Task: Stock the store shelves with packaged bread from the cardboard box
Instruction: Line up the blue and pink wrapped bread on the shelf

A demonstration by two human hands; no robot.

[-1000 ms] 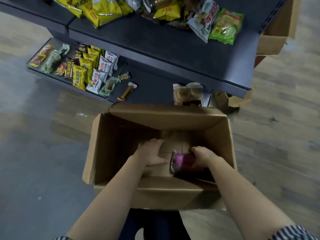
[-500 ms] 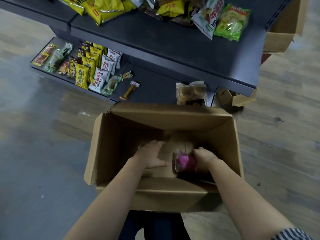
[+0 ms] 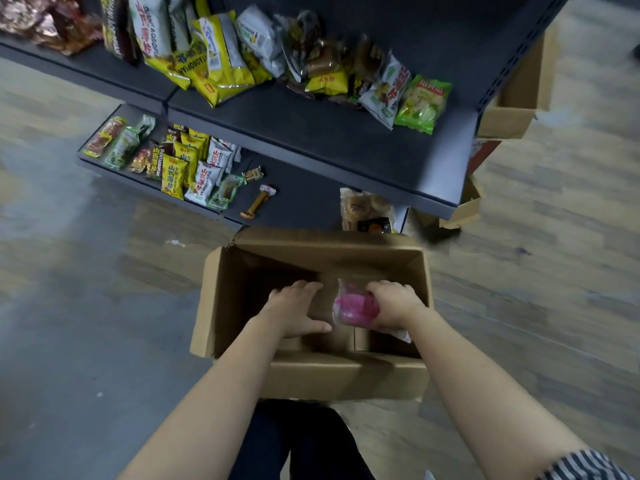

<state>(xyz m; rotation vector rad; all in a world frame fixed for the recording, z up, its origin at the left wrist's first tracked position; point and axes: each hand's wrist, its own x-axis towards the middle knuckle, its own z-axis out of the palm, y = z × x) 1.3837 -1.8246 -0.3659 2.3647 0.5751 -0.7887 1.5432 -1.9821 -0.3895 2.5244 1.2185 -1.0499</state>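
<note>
Pink bread packet (image 3: 355,306) sits in right hand's (image 3: 394,304) curled grip; left hand (image 3: 294,310) rests spread inside cardboard box (image 3: 346,377).

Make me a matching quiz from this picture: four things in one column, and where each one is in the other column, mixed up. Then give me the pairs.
Things
1 pink packet
2 green bag
3 bread pack
4 left hand

Places
A right end of the upper shelf
B inside the box, holding nothing
C lower shelf, behind the box
D gripped by the right hand

Pairs: 1-D, 2-A, 3-C, 4-B
</note>
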